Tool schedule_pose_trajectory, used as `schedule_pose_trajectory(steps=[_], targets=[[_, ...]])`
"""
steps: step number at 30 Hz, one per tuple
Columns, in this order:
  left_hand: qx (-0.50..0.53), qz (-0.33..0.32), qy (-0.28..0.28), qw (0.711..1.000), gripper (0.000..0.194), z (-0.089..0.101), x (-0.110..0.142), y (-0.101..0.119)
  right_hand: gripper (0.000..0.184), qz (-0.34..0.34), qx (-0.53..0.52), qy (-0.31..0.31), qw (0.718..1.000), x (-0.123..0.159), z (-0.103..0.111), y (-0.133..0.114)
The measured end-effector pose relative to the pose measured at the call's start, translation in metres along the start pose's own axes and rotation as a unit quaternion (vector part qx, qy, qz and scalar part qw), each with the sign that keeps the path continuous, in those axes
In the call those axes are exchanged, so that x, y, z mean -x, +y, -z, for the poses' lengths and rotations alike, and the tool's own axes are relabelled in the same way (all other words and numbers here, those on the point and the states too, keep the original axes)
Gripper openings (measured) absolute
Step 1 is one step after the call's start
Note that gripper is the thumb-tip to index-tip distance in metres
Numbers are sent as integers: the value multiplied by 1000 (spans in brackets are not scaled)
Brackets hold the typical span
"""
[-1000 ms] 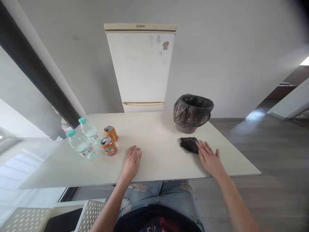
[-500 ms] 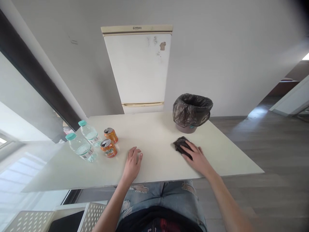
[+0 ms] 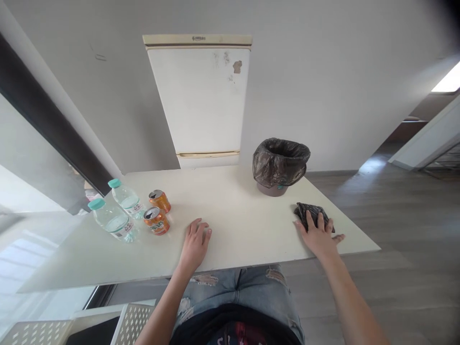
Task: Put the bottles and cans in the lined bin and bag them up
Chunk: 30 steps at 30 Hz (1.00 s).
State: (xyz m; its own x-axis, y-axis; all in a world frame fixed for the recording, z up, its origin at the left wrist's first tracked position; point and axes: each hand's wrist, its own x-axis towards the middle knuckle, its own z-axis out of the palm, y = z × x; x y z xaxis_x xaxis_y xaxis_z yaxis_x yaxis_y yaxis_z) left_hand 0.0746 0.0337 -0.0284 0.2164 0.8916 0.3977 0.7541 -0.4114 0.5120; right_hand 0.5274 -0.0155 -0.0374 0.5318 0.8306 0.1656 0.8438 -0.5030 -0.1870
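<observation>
My left hand rests on the white table, holding nothing, its fingers loosely apart. Just left of it stand two orange drink cans, a nearer one and a farther one, both with opened tops. My right hand lies with fingers spread over a crumpled black plastic bag near the table's right edge, pressing it against the tabletop. Beyond that hand, a trash bin stands upright, lined with a dark plastic bag folded over its rim.
Two clear bottles with teal caps, a nearer bottle and a farther bottle, stand at the table's left. A white refrigerator is behind the table. Below at left sits a cream perforated basket.
My right hand has slid the black plastic bag to the right, toward the table's right edge, and its fingers have spread. My left hand stays in place. The view has shifted slightly.
</observation>
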Motion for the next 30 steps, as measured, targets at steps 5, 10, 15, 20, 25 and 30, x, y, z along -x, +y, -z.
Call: schedule_pose_trajectory(steps=[5, 10, 15, 20, 25, 30], targets=[[-14, -9, 1, 1000, 28, -1, 1, 1, 75, 137, 29, -8, 990, 7, 2, -10], [-15, -10, 3, 1000, 27, -2, 1, 0, 71, 149, 19, -63, 987, 5, -7, -7], [-15, -9, 5, 1000, 26, -2, 2, 0, 64, 167, -10, -7, 986, 0, 3, -21], [-10, -13, 4, 1000, 25, -3, 2, 0, 54, 250, -129, 214, 935, -16, 62, -76], [-12, -12, 1, 1000, 25, -2, 3, 1, 52, 323, -146, 292, 889, -67, 125, -128], [-9, -8, 14, 1000, 23, -3, 4, -1, 44, 305, -68, 213, 926, -133, 139, -148]])
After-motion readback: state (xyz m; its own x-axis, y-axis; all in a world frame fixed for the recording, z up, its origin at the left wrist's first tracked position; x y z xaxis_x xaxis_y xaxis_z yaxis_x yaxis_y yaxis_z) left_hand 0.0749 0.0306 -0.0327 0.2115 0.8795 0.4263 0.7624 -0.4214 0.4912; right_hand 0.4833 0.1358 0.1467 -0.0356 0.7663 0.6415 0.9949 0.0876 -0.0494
